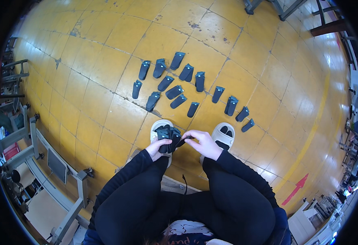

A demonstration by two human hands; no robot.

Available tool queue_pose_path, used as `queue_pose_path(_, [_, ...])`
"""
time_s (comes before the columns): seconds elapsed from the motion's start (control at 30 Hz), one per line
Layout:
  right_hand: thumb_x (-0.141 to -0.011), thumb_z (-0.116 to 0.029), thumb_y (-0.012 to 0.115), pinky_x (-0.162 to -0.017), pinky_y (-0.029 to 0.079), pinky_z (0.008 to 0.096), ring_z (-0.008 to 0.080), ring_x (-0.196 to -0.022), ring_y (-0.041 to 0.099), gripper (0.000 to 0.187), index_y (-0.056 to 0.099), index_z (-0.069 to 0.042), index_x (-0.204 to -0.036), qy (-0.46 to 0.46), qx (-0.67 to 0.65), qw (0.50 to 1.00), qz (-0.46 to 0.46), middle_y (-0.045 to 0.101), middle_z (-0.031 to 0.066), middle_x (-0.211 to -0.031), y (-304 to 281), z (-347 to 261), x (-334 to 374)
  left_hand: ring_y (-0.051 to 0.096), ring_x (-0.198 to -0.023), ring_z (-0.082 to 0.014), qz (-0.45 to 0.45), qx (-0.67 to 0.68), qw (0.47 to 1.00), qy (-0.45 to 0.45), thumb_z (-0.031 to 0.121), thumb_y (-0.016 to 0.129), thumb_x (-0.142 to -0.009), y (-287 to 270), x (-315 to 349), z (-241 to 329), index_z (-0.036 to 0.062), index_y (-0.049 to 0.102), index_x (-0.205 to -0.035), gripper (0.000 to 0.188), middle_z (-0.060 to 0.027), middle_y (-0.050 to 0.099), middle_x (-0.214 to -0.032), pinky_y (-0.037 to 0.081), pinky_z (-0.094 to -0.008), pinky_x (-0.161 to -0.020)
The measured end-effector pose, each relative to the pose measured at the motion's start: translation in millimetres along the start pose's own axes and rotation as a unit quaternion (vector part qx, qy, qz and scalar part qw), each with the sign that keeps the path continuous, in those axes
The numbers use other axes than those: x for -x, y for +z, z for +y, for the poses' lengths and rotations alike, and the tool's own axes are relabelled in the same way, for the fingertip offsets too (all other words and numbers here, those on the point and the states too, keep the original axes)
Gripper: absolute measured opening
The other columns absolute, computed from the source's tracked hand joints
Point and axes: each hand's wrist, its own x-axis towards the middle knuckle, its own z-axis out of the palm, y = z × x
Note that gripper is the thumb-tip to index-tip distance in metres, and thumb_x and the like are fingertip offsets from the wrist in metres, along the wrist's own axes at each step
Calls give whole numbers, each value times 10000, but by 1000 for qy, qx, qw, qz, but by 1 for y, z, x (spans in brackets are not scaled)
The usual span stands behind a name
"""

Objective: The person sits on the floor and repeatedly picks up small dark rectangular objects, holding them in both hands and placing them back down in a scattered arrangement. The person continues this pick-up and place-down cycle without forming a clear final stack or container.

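Over my left shoe, my left hand [158,147] is closed round a bundle of dark, tongue-shaped pieces [162,134] with teal ends and small pale tags. My right hand [202,143] pinches a thin dark piece [182,143] at the right side of that bundle; whether it is joined to the bundle I cannot tell. Farther out on the floor lie several similar dark pieces, singly or in small overlapping stacks, such as one stack [174,92] in the middle, one pair [231,106] to the right and one piece [136,89] to the left.
Beige slippers [226,130] are on my feet on the yellow tiled floor [105,81]. Grey metal frames [44,151] stand at the left. Table legs [293,9] show at the far right. A red arrow [295,189] marks the floor at the right.
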Motion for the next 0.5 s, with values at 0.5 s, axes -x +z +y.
queue_pose_path(0.5, [-834,2,593,-721,513,334,267,-789,651,201,600,5,-1035,-16,150,988,39,650,162,-902,-106,-13,-93,658,-944,-245,-18,8,1000,10,113,627,-849,-27,-13,0,-14,523,-1189,377,-140,640,-1071,532,-349,-851])
